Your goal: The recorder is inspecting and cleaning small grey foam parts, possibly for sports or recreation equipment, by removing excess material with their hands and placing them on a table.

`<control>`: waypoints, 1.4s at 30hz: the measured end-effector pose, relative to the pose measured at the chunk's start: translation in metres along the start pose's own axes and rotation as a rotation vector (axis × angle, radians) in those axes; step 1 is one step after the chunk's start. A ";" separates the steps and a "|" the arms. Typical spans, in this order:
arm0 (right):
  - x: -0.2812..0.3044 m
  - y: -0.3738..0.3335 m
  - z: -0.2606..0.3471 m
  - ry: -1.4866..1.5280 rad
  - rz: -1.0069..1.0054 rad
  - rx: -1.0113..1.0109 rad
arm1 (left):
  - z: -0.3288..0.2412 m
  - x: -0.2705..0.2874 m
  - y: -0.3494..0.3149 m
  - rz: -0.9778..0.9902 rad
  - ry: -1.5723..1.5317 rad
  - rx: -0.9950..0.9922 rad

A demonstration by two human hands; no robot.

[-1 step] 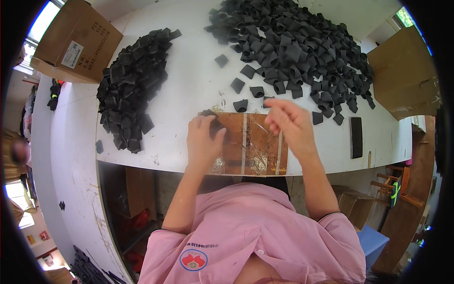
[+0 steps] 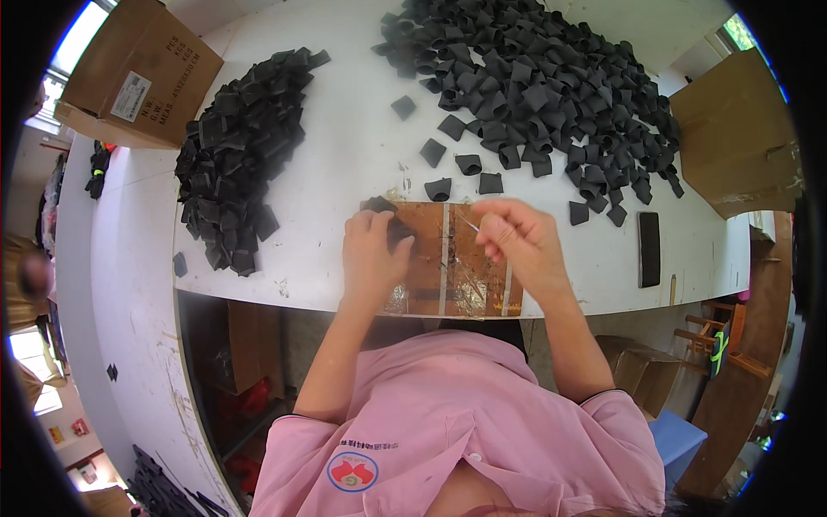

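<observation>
Our left hand (image 2: 370, 257) touches a small black fabric-like piece (image 2: 377, 204) at the shiny brown rectangular board's (image 2: 426, 263) upper left; clamped, we cannot tell. Our right hand (image 2: 519, 246), pinching a thin pale tool (image 2: 470, 224), has shifted slightly nearer.

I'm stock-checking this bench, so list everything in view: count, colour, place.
Right pile: many pieces, black, far centre-right
Left pile: many pieces, black, left
Loose pieces: several, black, mid-table
Board: 1, brown, near edge
Thin tool: 1, pale, in right grip
Phone: 1, black, right
Cartons: several, brown, both sides and below
Table: 1, white, centre
Unclear object: 1, blue, lower right
Edge clutter: uncounted, mixed colours, edges
Shirt: 1, pink, bottom
Left grip: 1, bare hand, at dark piece
Right grip: 1, bare hand, over board
</observation>
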State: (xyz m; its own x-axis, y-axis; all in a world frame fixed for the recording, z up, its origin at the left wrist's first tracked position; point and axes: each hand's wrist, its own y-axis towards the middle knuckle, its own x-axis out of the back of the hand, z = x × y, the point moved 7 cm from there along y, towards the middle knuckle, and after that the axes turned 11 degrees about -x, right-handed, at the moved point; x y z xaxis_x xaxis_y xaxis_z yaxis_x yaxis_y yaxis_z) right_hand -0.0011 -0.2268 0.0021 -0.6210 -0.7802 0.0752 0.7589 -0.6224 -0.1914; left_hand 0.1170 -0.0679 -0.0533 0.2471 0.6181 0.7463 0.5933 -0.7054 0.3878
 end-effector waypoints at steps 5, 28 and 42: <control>-0.027 -0.039 -0.060 -0.049 0.192 -0.256 | 0.019 -0.029 -0.011 0.183 0.093 -0.057; -0.053 -0.080 0.008 -0.810 -0.352 0.791 | -0.045 0.007 -0.040 -0.019 -1.327 0.729; -0.038 -0.070 0.003 -0.224 -0.030 0.268 | -0.081 0.032 -0.023 0.035 -0.649 -0.020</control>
State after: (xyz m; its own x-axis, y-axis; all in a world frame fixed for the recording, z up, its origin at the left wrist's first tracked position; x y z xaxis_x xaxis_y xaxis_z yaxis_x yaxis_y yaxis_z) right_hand -0.0300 -0.1537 0.0160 -0.6078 -0.7369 0.2958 0.7839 -0.6162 0.0755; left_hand 0.0494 -0.0601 0.0060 0.6825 0.6739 0.2829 0.5636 -0.7317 0.3834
